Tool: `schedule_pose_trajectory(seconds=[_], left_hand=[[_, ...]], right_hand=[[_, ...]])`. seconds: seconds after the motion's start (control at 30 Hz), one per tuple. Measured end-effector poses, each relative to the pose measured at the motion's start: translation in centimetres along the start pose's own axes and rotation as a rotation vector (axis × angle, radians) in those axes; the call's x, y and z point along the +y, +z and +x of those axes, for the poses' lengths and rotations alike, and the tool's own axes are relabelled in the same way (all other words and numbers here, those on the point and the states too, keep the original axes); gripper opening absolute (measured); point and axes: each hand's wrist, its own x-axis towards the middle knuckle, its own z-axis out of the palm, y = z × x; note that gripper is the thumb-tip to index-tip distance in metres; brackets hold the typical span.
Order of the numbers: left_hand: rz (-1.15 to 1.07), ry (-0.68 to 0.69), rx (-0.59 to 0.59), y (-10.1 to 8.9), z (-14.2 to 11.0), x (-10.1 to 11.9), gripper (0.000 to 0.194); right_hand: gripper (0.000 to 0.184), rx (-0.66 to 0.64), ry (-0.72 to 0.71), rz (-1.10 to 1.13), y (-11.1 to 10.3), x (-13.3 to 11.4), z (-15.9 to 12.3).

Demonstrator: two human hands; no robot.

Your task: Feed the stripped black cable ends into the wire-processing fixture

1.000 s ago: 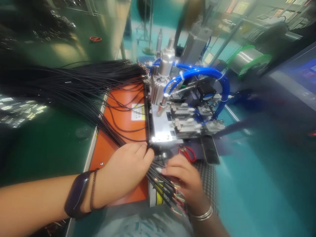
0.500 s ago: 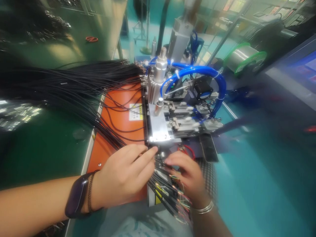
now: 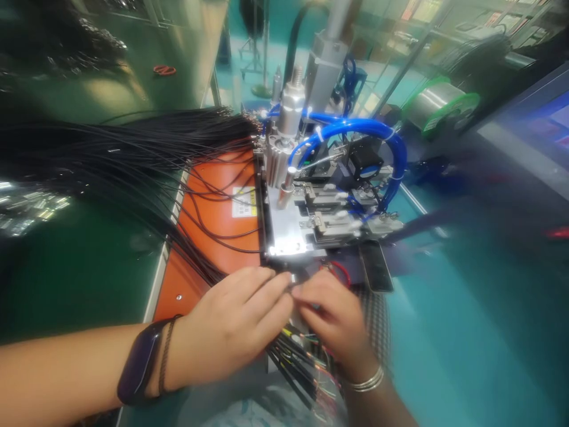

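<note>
My left hand [image 3: 242,323] is closed over a bundle of black cables [image 3: 288,362], and their stripped ends with thin coloured wires fan out below it. My right hand [image 3: 333,311] is closed in a pinch, its fingertips meeting those of my left hand. What lies in that pinch is hidden by the fingers. Both hands are just in front of a bench machine with a bright metal plate [image 3: 287,228] and an upright metal cylinder [image 3: 291,107]. More black cables [image 3: 195,252] run from the left towards my left hand.
An orange machine base [image 3: 217,201] lies under the cables. Blue air hoses [image 3: 398,148] loop over the machine. A black phone [image 3: 376,267] lies at its right. Farther back are a green-rimmed wire spool [image 3: 444,107] and a large heap of black cables [image 3: 133,142].
Both hands have closed in on each other, so their fingertips now meet. The left hand has moved right over the cables. The machine's upright cylinder rod has risen.
</note>
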Motion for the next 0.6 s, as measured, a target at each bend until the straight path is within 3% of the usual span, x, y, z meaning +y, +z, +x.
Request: schedule_pose_trajectory(seconds=[0.07,0.17,0.23,0.33,0.4,0.6], left_hand=[[-0.052,-0.029,-0.048,0.3,0.1,-0.1,0.04],[-0.054,-0.055,-0.129,0.0,0.4,-0.1,0.046],[0.021,-0.093,-0.193,-0.7,0.7,-0.2,0.042],[0.211,-0.201,-0.298,-1.7,0.6,-0.8,0.032],[0.307,-0.265,-0.366,-1.9,0.3,-1.7,0.024],[0.313,-0.284,-0.47,-2.8,-0.2,-4.8,0.021]], right_hand=[[0.017,-0.07,-0.012,0.034,0.3,-0.2,0.1],[0.018,-0.029,0.026,0.104,0.5,-0.1,0.2],[0.018,-0.003,0.033,0.244,0.1,0.1,0.2],[0.016,-0.169,0.025,0.444,-1.3,0.5,-0.2],[0.02,-0.246,0.056,0.452,-2.4,0.8,-0.5],[0.022,-0.181,0.093,0.425,-4.6,1.6,-1.2]])
